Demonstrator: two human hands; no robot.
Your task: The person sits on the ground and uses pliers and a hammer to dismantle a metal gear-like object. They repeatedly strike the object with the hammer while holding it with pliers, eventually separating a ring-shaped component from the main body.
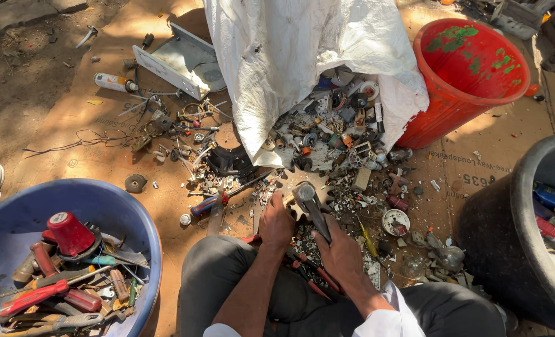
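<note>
My left hand [275,223] presses down on a rusty toothed metal disc [302,187] that lies on the cardboard in front of my knees. My right hand [340,256] grips the handle of a hammer [312,206], whose grey metal head rests on the disc beside my left fingers. Loose scrap parts, screws and small electrical pieces [333,134] are heaped just beyond the disc, spilling from a white sack [290,56]. Red-handled pliers [308,274] lie between my legs under my wrists.
A blue tub [134,218] full of screwdrivers and tools stands at the left. A red bucket [471,68] lies tipped at the upper right, a black tub [508,249] with parts at the right. Wires, a spray can [115,82] and a metal panel [178,62] lie at the upper left.
</note>
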